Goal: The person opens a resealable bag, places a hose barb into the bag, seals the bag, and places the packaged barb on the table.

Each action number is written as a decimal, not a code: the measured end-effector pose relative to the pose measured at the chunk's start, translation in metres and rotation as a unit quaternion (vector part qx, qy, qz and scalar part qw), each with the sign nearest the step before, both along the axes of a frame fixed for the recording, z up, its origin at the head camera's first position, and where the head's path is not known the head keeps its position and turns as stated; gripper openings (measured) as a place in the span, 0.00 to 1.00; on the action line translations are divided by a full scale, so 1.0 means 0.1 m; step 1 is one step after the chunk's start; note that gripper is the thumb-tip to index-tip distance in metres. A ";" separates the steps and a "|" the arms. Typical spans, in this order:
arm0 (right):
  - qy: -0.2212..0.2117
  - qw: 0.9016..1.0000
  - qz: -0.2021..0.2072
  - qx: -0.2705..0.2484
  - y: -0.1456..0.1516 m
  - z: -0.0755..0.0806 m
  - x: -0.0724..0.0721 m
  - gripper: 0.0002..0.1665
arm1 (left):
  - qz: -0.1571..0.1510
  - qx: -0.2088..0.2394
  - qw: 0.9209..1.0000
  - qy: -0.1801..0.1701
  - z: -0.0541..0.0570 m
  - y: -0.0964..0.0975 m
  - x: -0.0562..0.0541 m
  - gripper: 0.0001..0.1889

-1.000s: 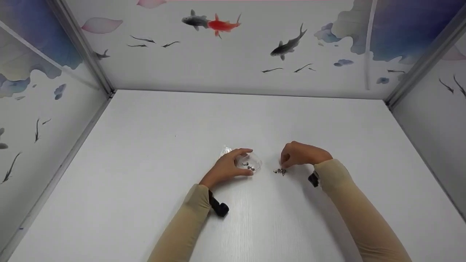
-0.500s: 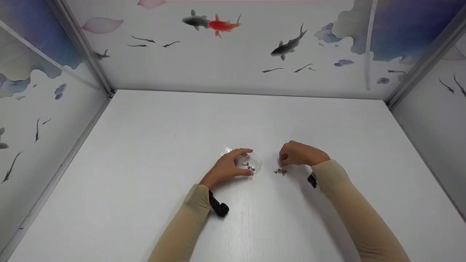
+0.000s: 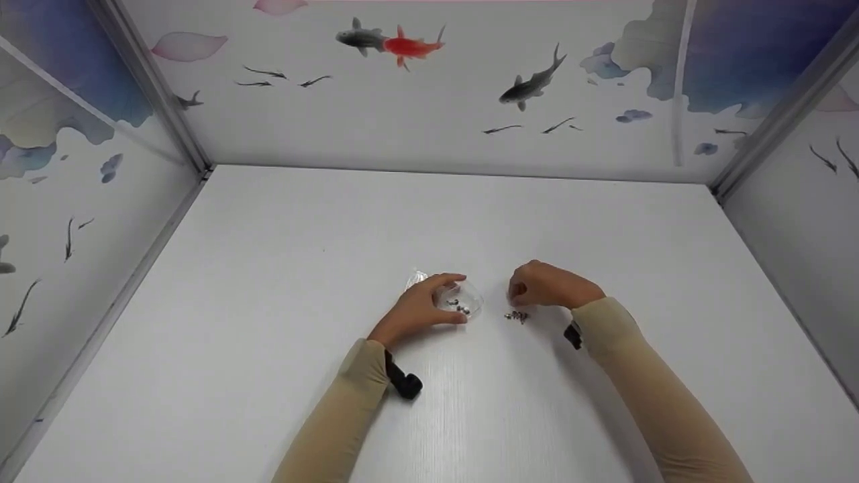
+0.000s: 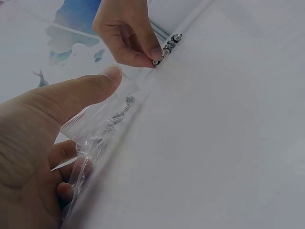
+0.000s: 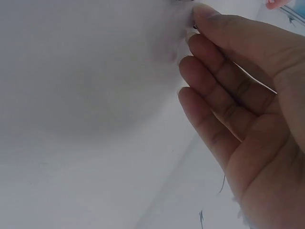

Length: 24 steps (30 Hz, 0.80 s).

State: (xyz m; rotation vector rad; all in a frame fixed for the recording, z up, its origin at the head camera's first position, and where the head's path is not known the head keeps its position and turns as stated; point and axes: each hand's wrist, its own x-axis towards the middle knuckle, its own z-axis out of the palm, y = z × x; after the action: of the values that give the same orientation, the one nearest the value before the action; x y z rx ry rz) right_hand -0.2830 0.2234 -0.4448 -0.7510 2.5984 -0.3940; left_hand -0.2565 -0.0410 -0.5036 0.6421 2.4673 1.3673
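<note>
Basically, it comes down to bag versus row: the clear bag sits left of the short row of metal parts, the two apart with a gap between. The row's long axis runs roughly sideways in the head view, so one end points toward the bag. The right hand is nearer the row, just beyond it on the far-wall side, thumb and index fingertips together; left wrist view shows them pinching one small metal piece beside the row's end. The left hand grips the bag, thumb and fingers spread round its sides, more loose metal parts inside. Can't tell from these angles how wide the bag's mouth is. Everything is on a white worktop, pale and smooth-looking, faint grain, some glare toward the near edge. White panels box it in: back wall with printed fish, side walls printed likewise, grey metal posts at the corners.
</note>
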 end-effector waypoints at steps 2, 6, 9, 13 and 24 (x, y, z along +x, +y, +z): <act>0.001 1.000 0.003 -0.003 0.00 0.00 0.00 0.05 | 0.002 0.001 1.000 -0.003 0.00 0.00 0.00 0.37; 0.000 1.000 0.006 -0.002 0.01 -0.01 0.00 0.05 | 0.003 0.004 1.000 -0.006 0.00 0.00 0.00 0.38; -0.003 1.000 0.001 0.003 0.00 -0.01 0.00 0.05 | 0.000 0.003 1.000 -0.003 0.00 0.01 -0.01 0.38; -0.006 1.000 -0.008 0.003 -0.01 0.00 0.00 0.06 | -0.002 -0.001 1.000 0.002 -0.01 0.01 -0.02 0.38; -0.007 0.999 -0.004 -0.035 -0.07 0.07 0.00 0.06 | 0.004 0.004 1.000 -0.004 -0.01 0.00 -0.01 0.37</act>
State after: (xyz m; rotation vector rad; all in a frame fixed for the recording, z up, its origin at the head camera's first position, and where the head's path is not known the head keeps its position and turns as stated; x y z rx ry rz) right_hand -0.2830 0.2164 -0.4379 -0.7594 2.5876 -0.4926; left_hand -0.2573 -0.0405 -0.5043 0.6286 2.4621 1.3815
